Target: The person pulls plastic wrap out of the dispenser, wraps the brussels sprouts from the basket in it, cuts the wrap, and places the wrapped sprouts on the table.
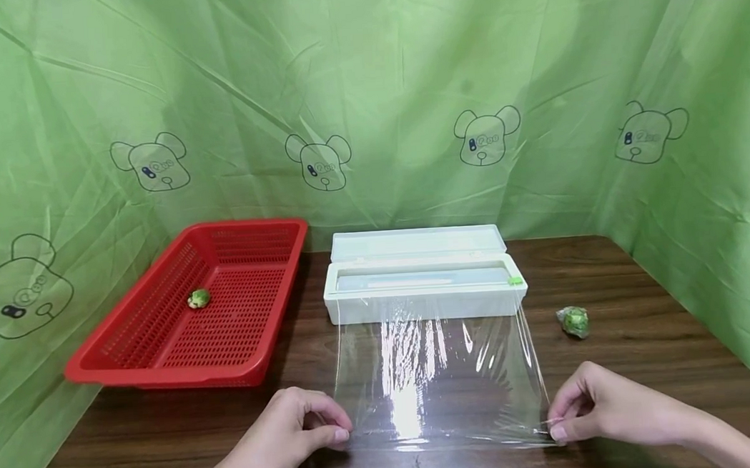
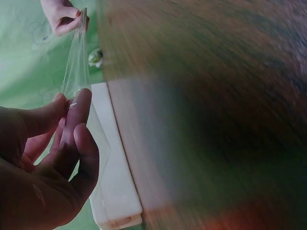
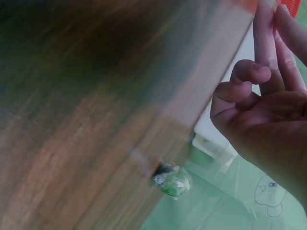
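Observation:
A sheet of clear plastic wrap (image 1: pixel 449 387) stretches out of a white wrap dispenser box (image 1: pixel 424 306) toward the front of the table. My left hand (image 1: pixel 297 428) pinches its near left corner between thumb and fingers; the left wrist view shows that pinch close up. At the near right corner my right hand (image 1: pixel 607 406) pinches the wrap too. The dispenser's lid (image 1: pixel 417 243) is tipped back, and a small green slider (image 1: pixel 515 280) sits at the right end of its front edge. Right of the box lies a Brussels sprout wrapped in film (image 1: pixel 574 321), also in the right wrist view.
On the left a red plastic basket (image 1: pixel 270 319) holds one small unwrapped Brussels sprout (image 1: pixel 199 298). Everything stands on a dark wooden table (image 1: pixel 653 360). Green cloth (image 1: pixel 398 82) with bear-head drawings hangs around the back and sides.

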Tool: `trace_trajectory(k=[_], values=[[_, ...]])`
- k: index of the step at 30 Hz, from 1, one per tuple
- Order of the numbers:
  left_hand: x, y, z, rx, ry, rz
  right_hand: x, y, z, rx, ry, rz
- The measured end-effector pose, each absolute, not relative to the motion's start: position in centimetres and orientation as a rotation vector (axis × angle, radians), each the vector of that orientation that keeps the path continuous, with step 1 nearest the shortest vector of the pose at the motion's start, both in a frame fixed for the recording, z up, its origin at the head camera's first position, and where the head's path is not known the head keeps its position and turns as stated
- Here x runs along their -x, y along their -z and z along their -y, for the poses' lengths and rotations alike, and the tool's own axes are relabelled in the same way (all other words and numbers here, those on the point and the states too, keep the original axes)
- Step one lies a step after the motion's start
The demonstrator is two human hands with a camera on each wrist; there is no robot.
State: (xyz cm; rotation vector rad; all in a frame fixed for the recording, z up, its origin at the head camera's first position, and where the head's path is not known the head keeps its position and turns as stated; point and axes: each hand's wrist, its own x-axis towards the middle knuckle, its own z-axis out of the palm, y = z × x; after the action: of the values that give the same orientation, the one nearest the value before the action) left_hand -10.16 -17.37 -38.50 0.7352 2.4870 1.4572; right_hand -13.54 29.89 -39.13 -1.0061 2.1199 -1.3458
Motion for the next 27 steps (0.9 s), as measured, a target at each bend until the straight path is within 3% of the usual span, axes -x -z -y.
trace_trajectory(k=[7, 21, 27], values=[[10.4, 39.1, 17.2, -0.816, -1.349, -2.535, 13.8, 40.2, -29.7, 1.03, 1.329, -2.148], [10.7, 40.2, 17.1, -1.223, -1.163, -2.511, 13.6, 41.0, -29.7, 1.112, 1.247, -2.212], [10.8, 40.3, 17.1, -1.26, -1.152, -2.495, 13.7, 40.7, -29.8, 1.155, 1.218, -2.317]])
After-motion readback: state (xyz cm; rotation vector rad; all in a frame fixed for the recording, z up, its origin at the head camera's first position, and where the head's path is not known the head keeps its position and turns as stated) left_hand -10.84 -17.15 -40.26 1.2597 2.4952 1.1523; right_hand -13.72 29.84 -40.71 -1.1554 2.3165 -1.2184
